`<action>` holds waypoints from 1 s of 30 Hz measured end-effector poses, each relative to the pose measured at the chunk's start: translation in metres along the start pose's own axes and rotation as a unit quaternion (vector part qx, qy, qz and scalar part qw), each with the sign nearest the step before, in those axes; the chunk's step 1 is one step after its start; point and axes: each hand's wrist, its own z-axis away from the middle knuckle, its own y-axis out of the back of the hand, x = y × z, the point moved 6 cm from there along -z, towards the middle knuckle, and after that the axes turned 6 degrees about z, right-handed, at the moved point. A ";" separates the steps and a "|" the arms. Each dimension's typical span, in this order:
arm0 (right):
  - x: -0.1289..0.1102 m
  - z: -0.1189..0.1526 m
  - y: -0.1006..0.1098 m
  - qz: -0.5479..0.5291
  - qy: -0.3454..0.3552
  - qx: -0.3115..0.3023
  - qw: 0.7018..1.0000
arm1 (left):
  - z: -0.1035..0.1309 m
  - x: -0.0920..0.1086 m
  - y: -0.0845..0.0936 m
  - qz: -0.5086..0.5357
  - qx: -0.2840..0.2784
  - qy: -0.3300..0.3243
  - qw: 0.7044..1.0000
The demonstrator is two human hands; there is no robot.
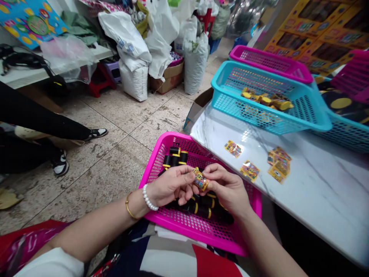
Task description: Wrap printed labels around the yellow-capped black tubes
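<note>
From my remote station I log, at far left, a second person's leg [57, 119] in black, with black-and-white shoes [97, 133] on the worn tile floor [98, 173]. Beyond it, filled white sacks [134, 77] stand on the floor. Next in order is the left hand [174, 184], a white beaded bracelet [148, 198] at its wrist; its thumb and fingers pinch the left end of a yellow printed piece [200, 179]. That piece is held above a pink basket [198, 237] — I cannot tell whether it is wrapped around anything. Inside the basket I count many black cylinders [175, 159] with yellow bands, some upright at the far left, others lying beneath the hands. The right hand [227, 188] grips the opposite end of the piece between thumb and fingertips, remaining fingers curled. To its right, on a marble-patterned table [314, 192], I note two separate printed pieces [250, 170], then an overlapping cluster [279, 165]. Behind these stands a blue basket [259, 118] containing yellow items [268, 100] — too small to identify. Yellow boxes [311, 42] are stacked beyond.
</note>
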 end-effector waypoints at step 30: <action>-0.059 -0.047 0.082 0.671 0.076 0.148 0.722 | 0.008 -0.003 0.009 -0.067 0.077 0.007 0.995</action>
